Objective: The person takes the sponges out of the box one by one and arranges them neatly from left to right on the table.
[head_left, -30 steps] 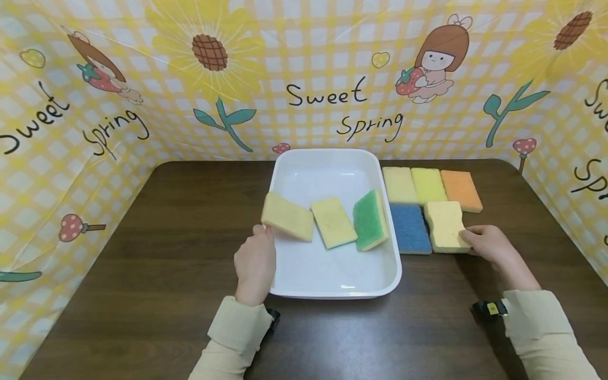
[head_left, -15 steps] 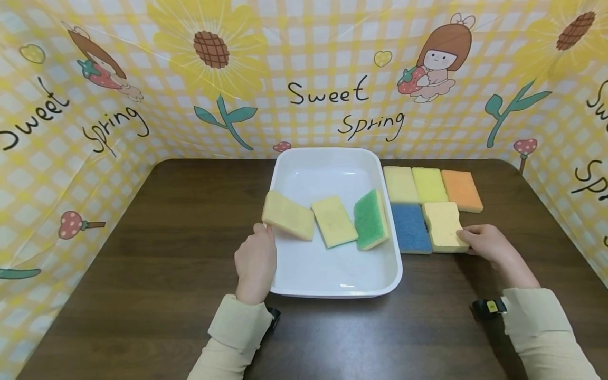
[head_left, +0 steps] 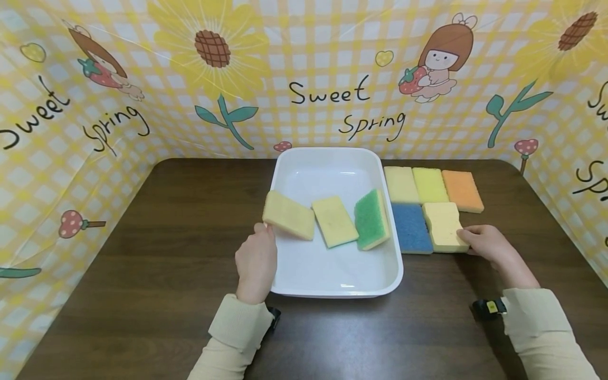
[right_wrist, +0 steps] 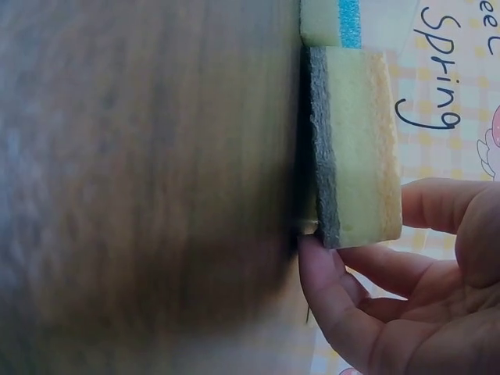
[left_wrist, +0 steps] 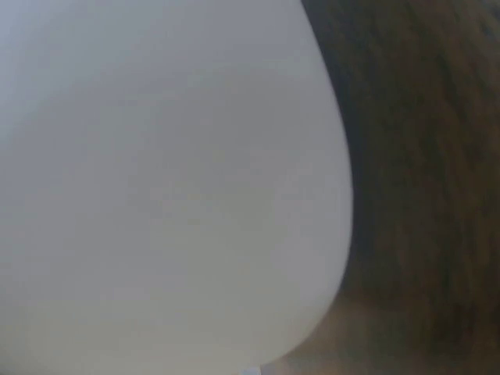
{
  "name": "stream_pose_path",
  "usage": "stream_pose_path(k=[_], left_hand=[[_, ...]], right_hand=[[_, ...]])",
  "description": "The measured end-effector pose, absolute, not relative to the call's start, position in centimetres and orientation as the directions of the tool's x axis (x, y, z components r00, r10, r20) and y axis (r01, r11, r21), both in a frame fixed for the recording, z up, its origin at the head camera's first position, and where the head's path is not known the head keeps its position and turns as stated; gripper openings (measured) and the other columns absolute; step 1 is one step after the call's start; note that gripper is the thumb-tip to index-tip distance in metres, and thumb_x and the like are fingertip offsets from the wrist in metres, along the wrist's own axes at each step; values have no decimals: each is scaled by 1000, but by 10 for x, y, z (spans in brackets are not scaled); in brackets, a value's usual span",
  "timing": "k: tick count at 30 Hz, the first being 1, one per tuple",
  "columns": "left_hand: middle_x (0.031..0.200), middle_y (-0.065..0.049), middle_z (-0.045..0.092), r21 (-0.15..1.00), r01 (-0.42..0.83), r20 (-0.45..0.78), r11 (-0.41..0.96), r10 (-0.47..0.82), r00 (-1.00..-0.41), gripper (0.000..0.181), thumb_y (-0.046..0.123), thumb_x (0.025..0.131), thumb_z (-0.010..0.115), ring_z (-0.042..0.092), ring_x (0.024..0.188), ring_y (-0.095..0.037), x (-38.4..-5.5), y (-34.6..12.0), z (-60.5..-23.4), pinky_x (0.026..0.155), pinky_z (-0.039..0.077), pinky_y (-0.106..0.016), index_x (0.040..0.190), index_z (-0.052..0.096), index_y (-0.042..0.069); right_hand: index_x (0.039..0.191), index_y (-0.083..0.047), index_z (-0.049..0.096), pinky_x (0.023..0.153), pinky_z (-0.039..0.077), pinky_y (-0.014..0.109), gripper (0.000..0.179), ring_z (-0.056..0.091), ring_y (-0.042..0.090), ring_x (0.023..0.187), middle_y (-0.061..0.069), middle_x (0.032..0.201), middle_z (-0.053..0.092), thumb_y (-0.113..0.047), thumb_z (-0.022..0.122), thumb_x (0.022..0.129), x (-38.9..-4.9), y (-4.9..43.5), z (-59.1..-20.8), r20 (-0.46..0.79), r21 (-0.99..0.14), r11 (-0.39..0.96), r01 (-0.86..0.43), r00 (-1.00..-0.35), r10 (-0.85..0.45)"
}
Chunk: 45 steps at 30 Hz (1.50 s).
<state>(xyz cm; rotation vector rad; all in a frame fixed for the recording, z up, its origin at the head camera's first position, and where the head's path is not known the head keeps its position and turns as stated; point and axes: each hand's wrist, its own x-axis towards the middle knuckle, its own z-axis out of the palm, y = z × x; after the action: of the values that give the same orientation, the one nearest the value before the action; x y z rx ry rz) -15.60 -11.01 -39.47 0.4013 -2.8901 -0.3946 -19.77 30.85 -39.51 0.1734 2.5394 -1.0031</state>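
A white plastic tub (head_left: 332, 277) stands mid-table. At its left rim my left hand (head_left: 255, 266) has curled fingers and pinches the lower left corner of a pale yellow sponge (head_left: 290, 215); its fingertips are partly hidden. That sponge slants from the rim into the tub. On the right, my right hand (head_left: 486, 245) pinches the near right corner of a cream sponge with wavy sides (head_left: 445, 227). In the right wrist view this sponge shows a grey scouring layer (right_wrist: 324, 156) underneath, with the thumb and fingers at its end.
Inside the tub lie a yellow sponge (head_left: 334, 221) and a green-faced sponge (head_left: 370, 219) leaning on the right wall. Beside the tub are a blue sponge (head_left: 412, 229), a beige sponge (head_left: 400, 184), a lime sponge (head_left: 429, 184) and an orange sponge (head_left: 463, 191). A patterned cloth (head_left: 328, 68) rises behind.
The wavy cream sponge has shifted slightly left towards the blue one, with my right hand on it. My left hand and its sponge keep their place.
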Motion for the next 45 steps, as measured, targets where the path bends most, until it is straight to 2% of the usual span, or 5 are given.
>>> stream_pose_path(k=[10, 34, 39, 43, 45], left_hand=[[62, -20, 61, 275, -238, 160, 932, -288, -944, 33, 22, 102, 43, 65, 56, -35, -155, -110, -393, 47, 49, -44, 85, 53, -5], [66, -23, 64, 290, -249, 138, 924, -297, -945, 33, 23, 102, 42, 66, 60, -38, -156, -110, -393, 51, 50, -47, 87, 53, -5], [64, -22, 63, 289, -255, 129, 923, -301, -945, 33, 23, 102, 42, 66, 59, -37, -157, -110, -392, 49, 49, -46, 87, 53, -5], [64, -22, 63, 292, -255, 132, 922, -303, -944, 33, 22, 102, 43, 66, 59, -37, -157, -110, -393, 49, 49, -46, 86, 53, -5], [65, -23, 63, 294, -256, 130, 921, -303, -944, 33, 22, 102, 42, 66, 59, -37, -157, -110, -393, 49, 49, -46, 86, 53, -5]], right_hand=[[132, 25, 34, 68, 48, 20, 61, 56, 24, 94, 39, 127, 44, -29, 33, 102, -199, 307, -395, -421, -593, 756, 278, -907, 2], [133, 23, 33, 72, 47, 20, 63, 55, 31, 102, 40, 133, 39, -31, 33, 101, -199, 311, -397, -418, -610, 739, 288, -909, 9], [133, 23, 33, 70, 47, 18, 62, 56, 24, 96, 40, 133, 39, -30, 33, 101, -199, 310, -397, -412, -615, 735, 286, -911, 10], [133, 23, 34, 68, 47, 17, 62, 55, 10, 86, 41, 133, 39, -30, 32, 101, -198, 310, -397, -397, -625, 729, 280, -918, 12], [133, 23, 36, 70, 48, 19, 61, 57, 11, 87, 40, 134, 39, -30, 32, 101, -197, 310, -397, -381, -629, 723, 284, -924, 32]])
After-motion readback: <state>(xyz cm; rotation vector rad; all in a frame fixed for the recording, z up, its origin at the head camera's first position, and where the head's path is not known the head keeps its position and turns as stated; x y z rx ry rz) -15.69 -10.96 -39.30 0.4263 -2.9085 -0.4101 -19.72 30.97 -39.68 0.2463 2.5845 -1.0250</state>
